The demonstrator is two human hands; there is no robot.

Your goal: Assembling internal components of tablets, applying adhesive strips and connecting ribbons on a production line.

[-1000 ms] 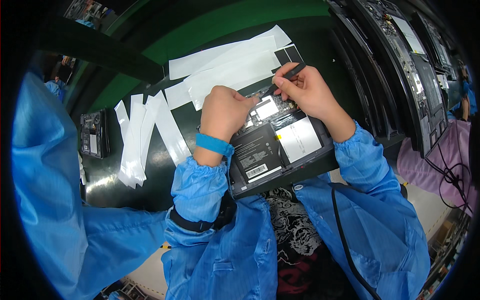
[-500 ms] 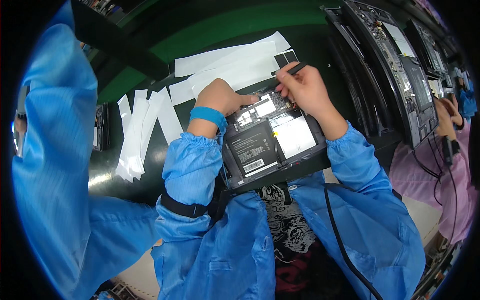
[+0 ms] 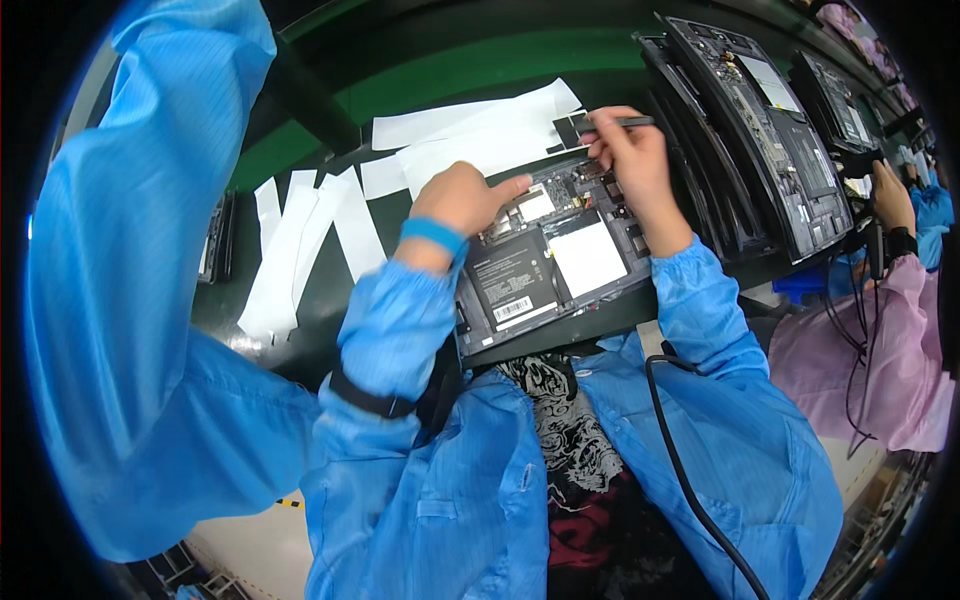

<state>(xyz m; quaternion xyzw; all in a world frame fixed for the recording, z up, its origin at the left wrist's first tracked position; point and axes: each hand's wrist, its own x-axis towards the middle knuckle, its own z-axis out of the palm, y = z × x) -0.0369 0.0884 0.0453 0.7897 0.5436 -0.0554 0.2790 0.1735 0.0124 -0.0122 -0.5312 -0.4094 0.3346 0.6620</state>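
An opened tablet-like device (image 3: pixel 545 292), its circuit board, black battery and bright white panel exposed, lies tilted at the table edge before me. My left hand (image 3: pixel 458 205), with a blue band round its wrist, grips the far left edge; its thumb stretches over the board and its other fingers are mostly hidden. In my right hand (image 3: pixel 632 150), above the far right corner, is a black pen-like tool (image 3: pixel 632 122), pinched between thumb and fingers. Just left of it, small black adhesive pieces (image 3: pixel 568 130) sit on a white sheet (image 3: pixel 480 135).
White strips (image 3: pixel 300 255) lie fanned out on the dark table at left. Similar opened devices (image 3: pixel 775 140) stand stacked at right. Beyond them is a co-worker's hand (image 3: pixel 892 200) with a pink sleeve. Another person's blue sleeve (image 3: pixel 120 250) fills the left side.
My right hand has moved away from the board, up toward the black pieces, and the tool now lies more level. My left hand stays at the device. The neighbouring blue sleeve has shifted right.
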